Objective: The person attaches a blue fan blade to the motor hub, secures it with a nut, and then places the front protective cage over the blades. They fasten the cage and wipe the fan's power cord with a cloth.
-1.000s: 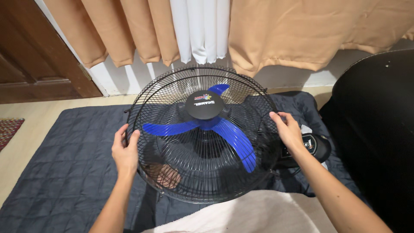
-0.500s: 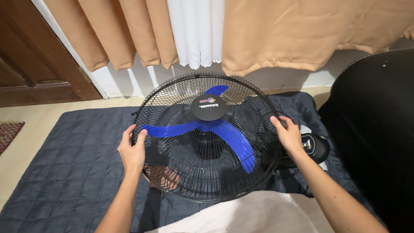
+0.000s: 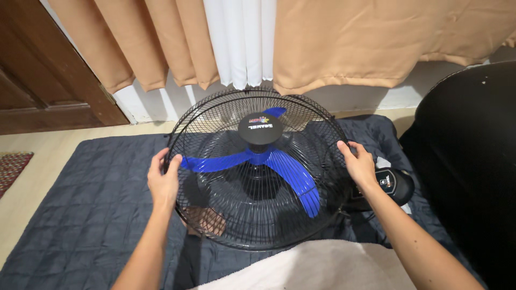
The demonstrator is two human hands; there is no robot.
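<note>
Head view: a black wire-grille fan head point(image 3: 258, 172) with blue blades point(image 3: 285, 166) sits tilted face-up over a dark quilted mat point(image 3: 80, 215) on the floor, held between both hands. Left hand point(image 3: 163, 182) curls its grip over the left rim of the grille, fingers hooked on the wire; right hand point(image 3: 359, 165) closes on the right rim the same way — both grips shut on the cage, none free. Judged handling: bulky but fairly light, the wire cage stiff at the outer ring and springy toward the middle, thin wires easy to bend, so the rim is the place to hold. Hard to tell: the motor housing and stand behind the grille, mostly hidden; a black round part point(image 3: 395, 185) by the right wrist, partly covered; a pale cloth point(image 3: 312, 268) cut off at the bottom edge; a black bulky object point(image 3: 467, 161) at right, cropped.
</note>
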